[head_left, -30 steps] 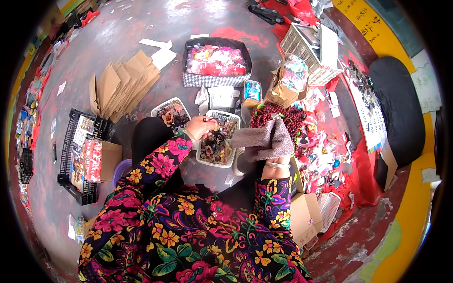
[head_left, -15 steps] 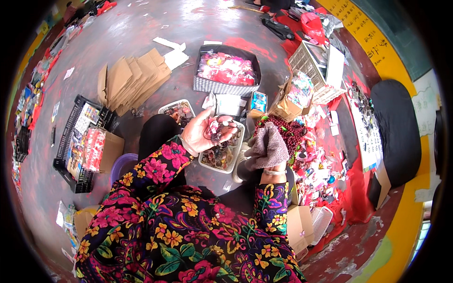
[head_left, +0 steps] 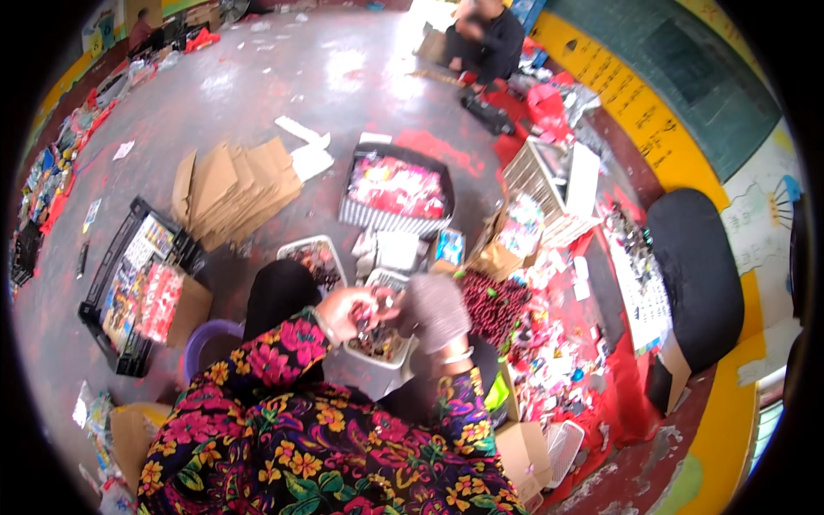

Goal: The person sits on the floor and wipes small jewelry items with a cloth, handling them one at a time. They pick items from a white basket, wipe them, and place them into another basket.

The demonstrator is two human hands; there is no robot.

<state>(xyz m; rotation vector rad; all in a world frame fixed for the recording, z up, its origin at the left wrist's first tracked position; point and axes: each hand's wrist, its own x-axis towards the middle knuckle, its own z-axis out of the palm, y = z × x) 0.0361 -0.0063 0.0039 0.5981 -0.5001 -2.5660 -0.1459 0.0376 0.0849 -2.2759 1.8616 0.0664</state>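
My left hand is curled around a small clump of dark, red and white pieces, whose kind I cannot make out. Close against it on the right is my right hand, covered by a fuzzy mauve-grey cloth or mitt; its fingers are hidden and blurred. Partly hidden under both hands is a white plastic basket of small mixed trinkets. To its upper left stands another white basket with similar dark pieces.
Ahead is a checked bin of pink and red packets. Flattened cardboard and a black crate lie left, near a purple basin. Dark red beads and scattered trinkets spread right. A person sits far off.
My left hand has turned from palm up with its fingers spread to a closer curl. The covered right hand has moved left and up against it. The view has tilted up, showing the distant person.
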